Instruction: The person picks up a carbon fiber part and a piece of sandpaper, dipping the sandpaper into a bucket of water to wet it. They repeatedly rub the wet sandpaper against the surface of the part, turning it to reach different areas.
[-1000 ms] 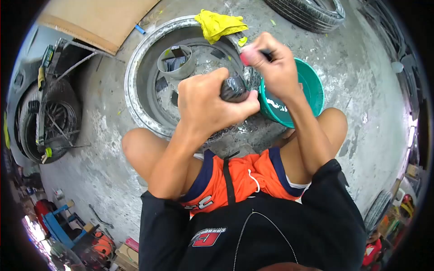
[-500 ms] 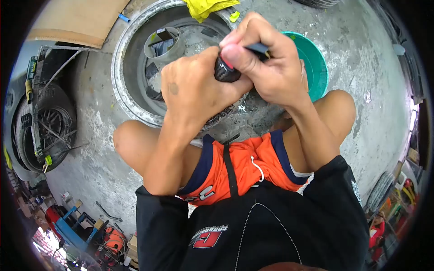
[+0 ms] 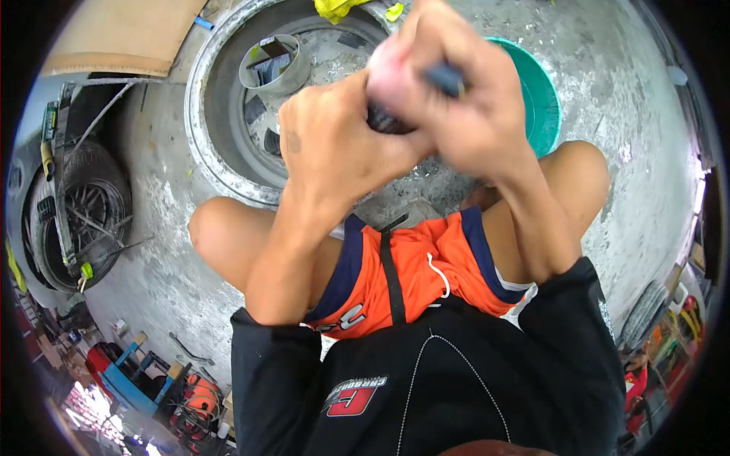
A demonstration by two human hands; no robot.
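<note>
My left hand is closed around a black, rounded object, with its back facing up. Most of that object is covered by my fingers, so its kind cannot be told. Close against it, my right hand is blurred by motion, its thumb and fingers pinched together over the object's top. A small dark strip sticks out from between those right fingers. Beyond my hands lies a big grey ring, with a small whitish tub of dark flat pieces inside it.
A green basin stands on the right, beyond my knee. Yellow cloth hangs over the ring's far edge. At left are a wheel with its tire and a metal frame. A blue tool rack and orange coil sit lower left.
My right hand has shifted slightly up and to the right and become blurred. The red patch on the black object is now covered. The view has moved slightly.
</note>
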